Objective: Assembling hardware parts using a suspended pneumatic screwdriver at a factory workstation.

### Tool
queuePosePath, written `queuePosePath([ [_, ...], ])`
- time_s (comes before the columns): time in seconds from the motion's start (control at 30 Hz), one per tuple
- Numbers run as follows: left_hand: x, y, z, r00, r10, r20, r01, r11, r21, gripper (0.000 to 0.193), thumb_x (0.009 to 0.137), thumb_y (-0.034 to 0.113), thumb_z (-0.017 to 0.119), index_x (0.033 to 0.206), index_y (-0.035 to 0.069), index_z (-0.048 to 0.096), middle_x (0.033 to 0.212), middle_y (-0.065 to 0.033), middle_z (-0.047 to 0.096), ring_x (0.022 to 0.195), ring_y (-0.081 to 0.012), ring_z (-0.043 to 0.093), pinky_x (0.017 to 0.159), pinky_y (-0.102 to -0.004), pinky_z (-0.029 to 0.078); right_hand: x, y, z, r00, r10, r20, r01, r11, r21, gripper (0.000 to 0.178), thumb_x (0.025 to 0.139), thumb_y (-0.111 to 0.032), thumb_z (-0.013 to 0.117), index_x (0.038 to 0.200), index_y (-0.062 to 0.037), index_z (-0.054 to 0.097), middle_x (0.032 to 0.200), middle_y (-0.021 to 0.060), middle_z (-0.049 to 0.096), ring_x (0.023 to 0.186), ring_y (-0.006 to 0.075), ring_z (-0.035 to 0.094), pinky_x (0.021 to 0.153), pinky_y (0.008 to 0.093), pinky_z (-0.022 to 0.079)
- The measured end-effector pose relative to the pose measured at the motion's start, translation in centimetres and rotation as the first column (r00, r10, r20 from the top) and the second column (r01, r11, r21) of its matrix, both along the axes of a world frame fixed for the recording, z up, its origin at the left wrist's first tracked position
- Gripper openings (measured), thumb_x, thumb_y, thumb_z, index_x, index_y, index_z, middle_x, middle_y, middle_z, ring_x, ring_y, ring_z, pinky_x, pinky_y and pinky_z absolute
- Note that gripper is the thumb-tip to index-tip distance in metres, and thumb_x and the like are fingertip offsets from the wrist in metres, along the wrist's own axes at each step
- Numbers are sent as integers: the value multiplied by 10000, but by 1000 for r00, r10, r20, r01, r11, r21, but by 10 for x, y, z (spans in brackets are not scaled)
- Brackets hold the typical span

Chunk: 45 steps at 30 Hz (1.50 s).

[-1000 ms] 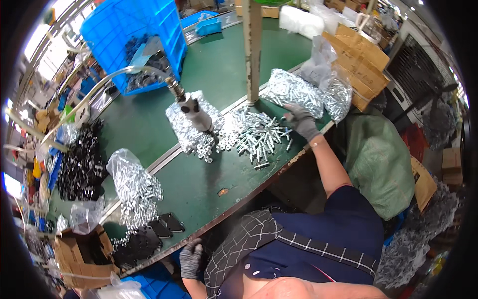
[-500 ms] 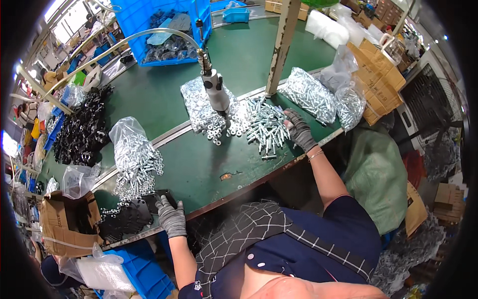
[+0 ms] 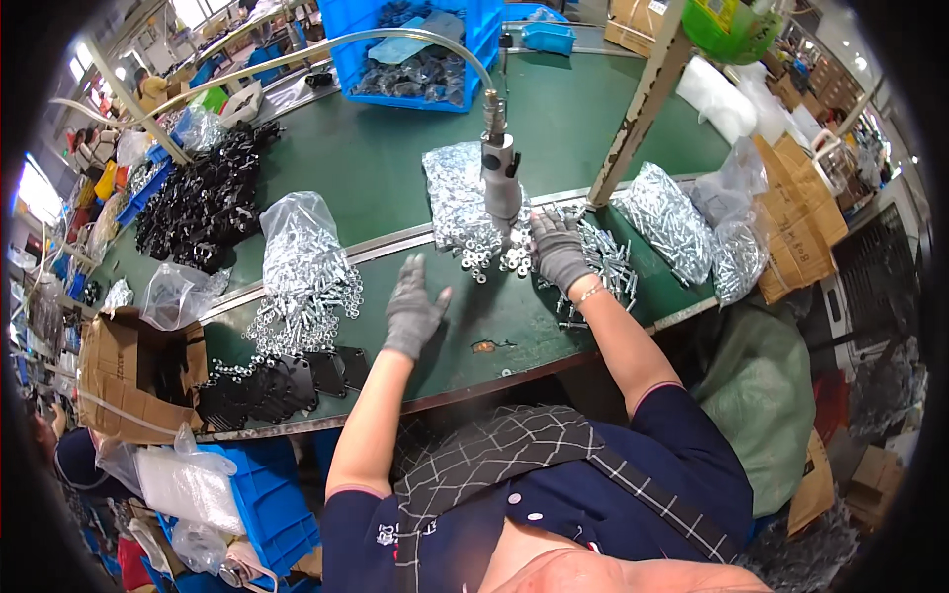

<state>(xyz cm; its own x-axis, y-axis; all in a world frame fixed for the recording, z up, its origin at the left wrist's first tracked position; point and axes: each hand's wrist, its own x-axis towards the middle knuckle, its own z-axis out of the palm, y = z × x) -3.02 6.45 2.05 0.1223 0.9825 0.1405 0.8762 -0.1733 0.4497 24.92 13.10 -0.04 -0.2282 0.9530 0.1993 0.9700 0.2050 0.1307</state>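
Knit-gloved left hand [image 3: 414,310], grip apart; right hand [image 3: 559,253] beside shiny metal rings [image 3: 516,260], its grip I cannot tell

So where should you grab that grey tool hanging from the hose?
I'd probably grip the grey tool by its lower barrel, coming from its right side, where the right hand is nearest. It hangs nearly upright and the barrel looks round, so wrap it sideways, below the hose.

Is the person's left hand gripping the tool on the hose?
No, the gloved left hand is open over the green table, with a visible gap between it and the tool.
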Motion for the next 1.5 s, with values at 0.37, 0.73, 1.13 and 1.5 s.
queuePosePath([
  [0.37,93,45,0,995,-94,-38,95,995,16,652,825,362,406,1361,17,270,1409,-228,240,1314,-342,224,1083,-408,191,-26,-14,-26,955,156,-251,-176,983,-59,416,804,-208,475,1185,-44,508,1187,181,526,1101,320,497,991,387,338],
  [0.73,5,-59,-8,997,10,72,-33,945,327,510,789,308,581,1220,63,463,1185,-175,516,1090,-333,498,939,-404,393,-2,-49,12,850,414,-326,-316,895,314,361,784,-113,541,1139,-49,542,1184,175,517,1123,333,474,973,413,358],
  [1.13,-96,-81,47,796,352,-492,-580,673,-458,498,736,359,640,1066,-4,550,1088,-189,548,1003,-304,575,833,-370,483,-135,-107,31,624,509,-593,-597,800,59,269,794,-159,531,1043,-61,561,1082,148,571,996,298,550,852,387,439],
  [1.5,-173,-112,-14,861,459,-219,-491,861,-129,540,753,362,581,1078,-67,533,1215,-264,484,1088,-388,502,896,-422,437,-229,-108,-13,393,876,-280,-915,401,-31,573,834,-405,497,1296,-74,418,1397,126,339,1297,228,312,1061,428,195],
])
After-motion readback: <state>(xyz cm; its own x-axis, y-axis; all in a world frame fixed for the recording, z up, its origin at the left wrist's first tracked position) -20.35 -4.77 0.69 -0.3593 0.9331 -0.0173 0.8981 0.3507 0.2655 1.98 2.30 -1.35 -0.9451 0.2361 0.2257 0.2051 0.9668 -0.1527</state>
